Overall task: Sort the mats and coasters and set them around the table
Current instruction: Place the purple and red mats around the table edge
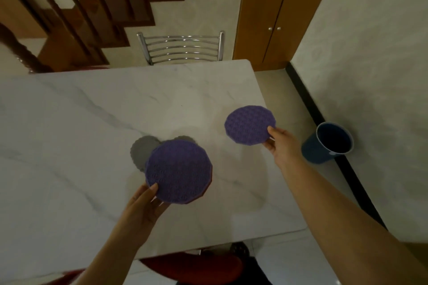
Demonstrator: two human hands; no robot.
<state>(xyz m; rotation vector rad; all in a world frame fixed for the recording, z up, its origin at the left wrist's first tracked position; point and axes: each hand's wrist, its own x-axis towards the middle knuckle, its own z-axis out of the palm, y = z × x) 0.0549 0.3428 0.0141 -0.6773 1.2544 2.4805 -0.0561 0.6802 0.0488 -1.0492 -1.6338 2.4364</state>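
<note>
Above the right side of the marble table (92, 111), a single purple mat (250, 125) is being pinched at its rim by the right hand (281, 143), apparently clear of the top. Nearer centre, a mat stack (178, 172), purple uppermost, is being gripped by the left hand (144, 206). Grey coasters (142, 151) are lying partly hidden behind it. Step judged: mats being distributed; next, the single mat is likely being laid flat near an edge, perhaps before the chrome chair (183, 48).
</note>
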